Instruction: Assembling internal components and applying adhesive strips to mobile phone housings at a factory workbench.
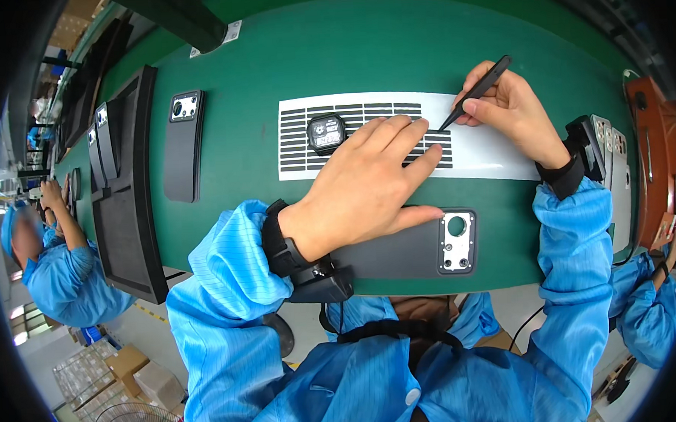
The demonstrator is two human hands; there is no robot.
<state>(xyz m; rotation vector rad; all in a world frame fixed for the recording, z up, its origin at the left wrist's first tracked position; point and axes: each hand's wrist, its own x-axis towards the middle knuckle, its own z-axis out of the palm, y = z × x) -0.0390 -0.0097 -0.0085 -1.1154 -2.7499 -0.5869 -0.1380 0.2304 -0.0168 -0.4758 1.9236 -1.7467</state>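
A white sheet [494,155] with rows of narrow black strips [382,106] lies on the green bench. My left hand [370,176] rests across it, palm down, fingers spread, fingertips near the strips and thumb over a dark grey phone back cover [400,255] at the front edge. Pinched in my right hand [511,109] are slim black tweezers [477,90], tilted, their tip at the strips just right of my left fingers. On the sheet's left part sits a square black digital watch [325,133]. My left palm hides part of the strips.
Another grey phone cover [183,146] lies to the left. Beyond it is a black tray [124,228] with covers in it. Several covers [619,176] are lined up at the right, near an orange-brown object [652,159]. A dark post [186,21] rises behind. People in blue work at both sides.
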